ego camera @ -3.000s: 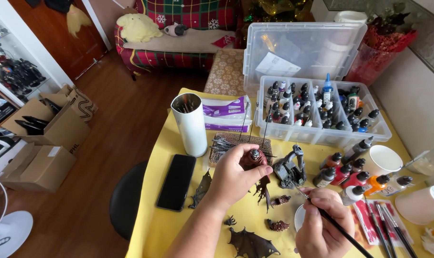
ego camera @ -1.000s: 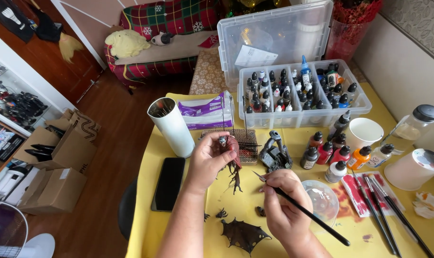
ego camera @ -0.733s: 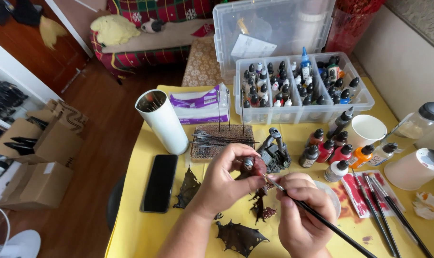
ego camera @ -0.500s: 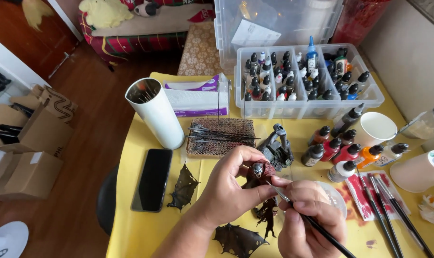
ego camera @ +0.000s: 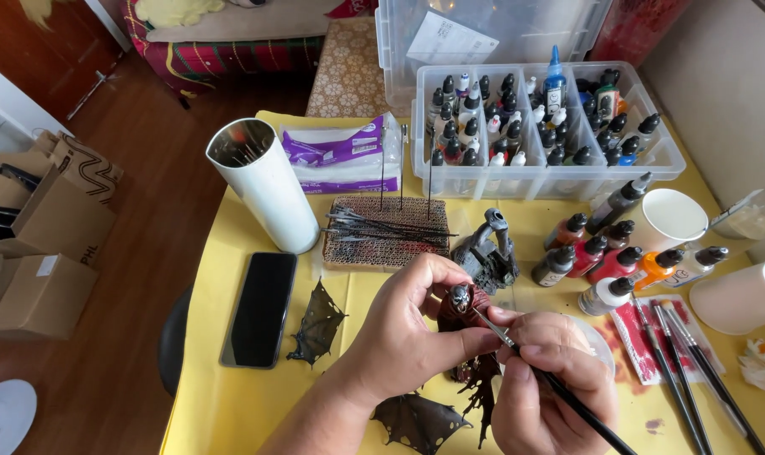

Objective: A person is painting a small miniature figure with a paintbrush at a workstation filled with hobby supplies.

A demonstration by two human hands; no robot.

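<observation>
My left hand grips a small dark red figure with a pale skull-like head, held above the yellow table. My right hand holds a thin black paintbrush whose tip touches the figure's head. Ragged dark parts of the figure hang below my hands. Two loose dark wing pieces lie on the table: one to the left, one at the front.
A black phone lies left. A white tube, a tissue pack, a cardboard block stuck with wires and a grey model stand behind. Paint bottles fill a clear box; more bottles, a white cup and brushes sit right.
The view has tilted down and closed in on the table. My hands have come together, the figure has been raised and turned, and the brush tip has reached the figure's head.
</observation>
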